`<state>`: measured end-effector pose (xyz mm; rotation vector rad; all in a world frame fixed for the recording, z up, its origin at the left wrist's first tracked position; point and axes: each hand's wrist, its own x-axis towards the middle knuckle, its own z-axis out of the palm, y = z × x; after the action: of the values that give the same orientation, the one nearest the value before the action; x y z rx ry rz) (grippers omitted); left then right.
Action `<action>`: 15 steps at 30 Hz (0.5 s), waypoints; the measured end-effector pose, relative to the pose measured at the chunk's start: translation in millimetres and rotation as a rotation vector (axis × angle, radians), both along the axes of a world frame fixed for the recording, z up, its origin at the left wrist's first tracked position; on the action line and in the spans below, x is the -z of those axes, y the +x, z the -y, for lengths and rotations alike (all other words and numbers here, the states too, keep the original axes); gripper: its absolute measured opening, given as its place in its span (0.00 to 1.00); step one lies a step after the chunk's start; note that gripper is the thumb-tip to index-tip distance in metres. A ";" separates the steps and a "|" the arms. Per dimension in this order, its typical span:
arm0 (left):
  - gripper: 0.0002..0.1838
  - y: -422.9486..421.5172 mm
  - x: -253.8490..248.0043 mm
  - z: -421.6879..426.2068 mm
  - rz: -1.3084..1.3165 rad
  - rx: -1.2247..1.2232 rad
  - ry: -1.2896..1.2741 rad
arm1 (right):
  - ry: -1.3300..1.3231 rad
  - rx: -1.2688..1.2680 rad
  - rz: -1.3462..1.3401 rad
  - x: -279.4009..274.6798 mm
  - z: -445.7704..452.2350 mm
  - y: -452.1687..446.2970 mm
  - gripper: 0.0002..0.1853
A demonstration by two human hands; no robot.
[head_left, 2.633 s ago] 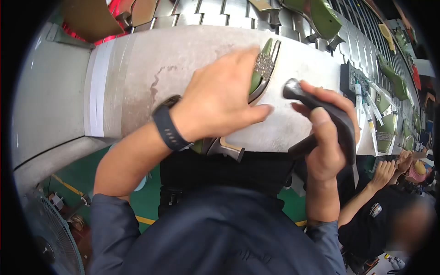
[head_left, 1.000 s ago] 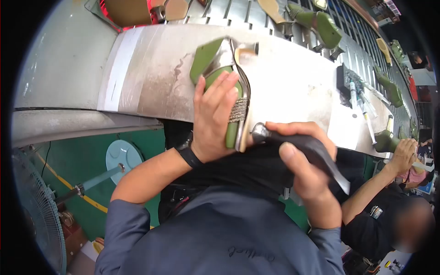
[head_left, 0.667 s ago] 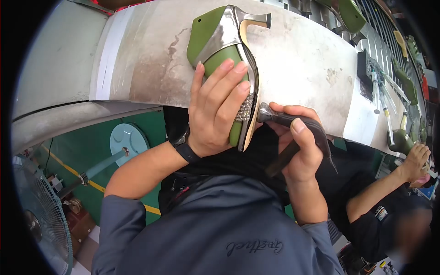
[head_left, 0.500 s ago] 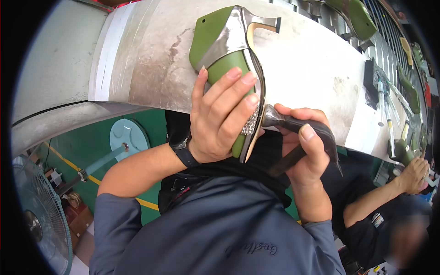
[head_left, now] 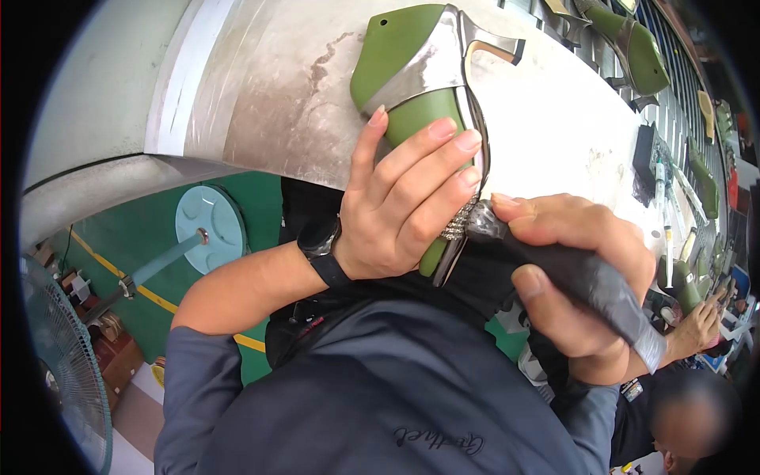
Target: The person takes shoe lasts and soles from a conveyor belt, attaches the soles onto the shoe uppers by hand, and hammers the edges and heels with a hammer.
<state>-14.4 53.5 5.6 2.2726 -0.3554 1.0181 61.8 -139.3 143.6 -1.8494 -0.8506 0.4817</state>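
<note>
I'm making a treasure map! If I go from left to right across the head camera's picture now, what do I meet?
Fan → blue disc → watch → left hand → right hand → co-worker's hand.

Left fingers (head_left: 431,172) bend slightly; right fingers (head_left: 566,220) curl inward.

My feed showed a round pale-blue base (head_left: 222,223) against green floor (head_left: 265,210), a wire-caged blue-grey fan (head_left: 75,364) and, probably, clear plastic syringes (head_left: 660,190) near a black block (head_left: 646,149).
</note>
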 end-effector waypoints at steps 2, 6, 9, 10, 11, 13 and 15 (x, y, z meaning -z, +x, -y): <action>0.18 -1.2 0.7 1.1 0.000 -0.001 -0.011 | -0.015 -0.034 0.070 -2.2 -2.6 -7.5 0.16; 0.18 1.0 2.7 2.9 0.025 -0.010 -0.013 | -0.012 -0.097 0.225 -1.9 -8.1 -23.1 0.15; 0.19 -1.1 4.4 3.4 0.022 -0.012 -0.014 | 0.028 -0.098 0.288 3.7 -10.8 -40.5 0.16; 0.19 -1.2 4.2 2.7 0.022 -0.008 -0.016 | 0.023 -0.099 0.282 5.6 -10.4 -47.9 0.16; 0.19 -1.4 3.9 2.1 0.022 -0.005 -0.018 | 0.019 -0.096 0.244 6.6 -9.5 -54.3 0.16; 0.19 -1.0 2.6 0.8 0.018 0.004 -0.028 | 0.012 -0.077 0.148 1.4 -6.0 -62.6 0.17; 0.18 -1.5 1.0 0.2 0.005 0.007 -0.034 | 0.010 -0.039 0.032 -5.4 0.0 -62.0 0.19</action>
<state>-15.9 53.3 4.6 2.2375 -0.3452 1.0186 -0.3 -139.4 149.0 -1.8387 -0.9103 0.4726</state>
